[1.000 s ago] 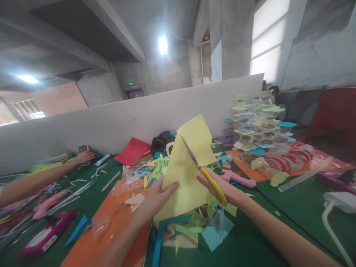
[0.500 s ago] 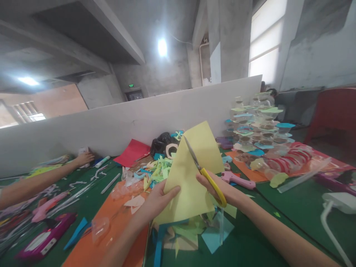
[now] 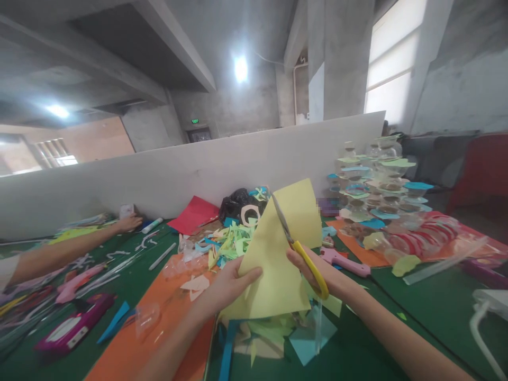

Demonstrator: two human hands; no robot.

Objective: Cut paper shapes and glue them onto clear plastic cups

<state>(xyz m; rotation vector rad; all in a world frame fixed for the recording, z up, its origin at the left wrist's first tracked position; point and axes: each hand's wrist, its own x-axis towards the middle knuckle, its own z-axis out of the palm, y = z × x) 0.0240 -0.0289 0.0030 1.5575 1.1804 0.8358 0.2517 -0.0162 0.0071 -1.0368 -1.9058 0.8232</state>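
Note:
A sheet of yellow paper [image 3: 270,286] is pinched at its left edge by my left hand [image 3: 234,283], thumb on top. My right hand [image 3: 311,267] is closed on yellow-handled scissors [image 3: 311,267], whose metal blades point up and left across the upper part of the sheet. The blades look nearly together; whether paper lies between them I cannot make out. Below the sheet lie green, beige and light blue paper scraps [image 3: 311,338]. Beyond it is a pile of green and yellow cuttings [image 3: 236,241]. A pink glue gun [image 3: 347,263] lies right of my right hand.
At the left, another person's hand [image 3: 129,222] touches a small pale object near the white partition [image 3: 119,177]. Stacked clear cups with coloured paper [image 3: 375,185] stand at the back right. A purple device [image 3: 75,323] and orange sheet [image 3: 130,338] lie on the green table.
The view has shifted slightly, so the scene sits a little further right. Both hands keep their hold on the paper and scissors, with little visible movement of the blades.

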